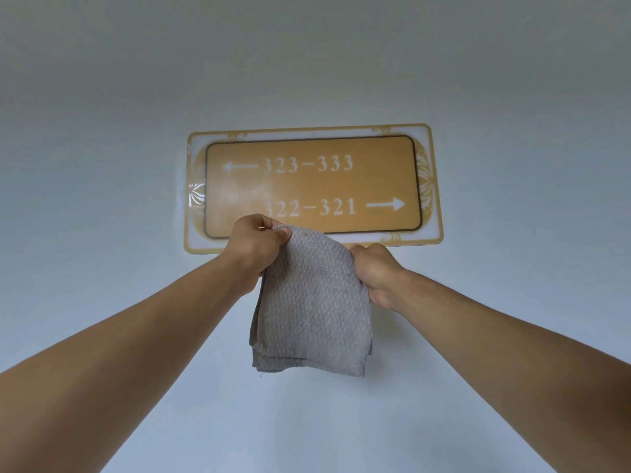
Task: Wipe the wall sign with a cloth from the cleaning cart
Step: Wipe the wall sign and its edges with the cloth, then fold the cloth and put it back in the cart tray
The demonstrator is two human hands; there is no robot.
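The cloth (312, 302) and hands hide the sign's (312, 186) lower edge (its first "322" digit blurred).

Soft, even daylight is washing the pale wall (102, 165); corners are darkening, wide-angle bending is curving edges, glare is hazing the sign (312, 186).

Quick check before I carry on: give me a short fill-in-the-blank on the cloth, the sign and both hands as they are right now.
1. The grey cloth is held by ____ hands.
2. The arrow beside 322-321 on the sign points ____.
3. The left hand grips the cloth's ____ edge.
4. The right hand is ____ than the left hand.

Missing words: both; right; top; lower
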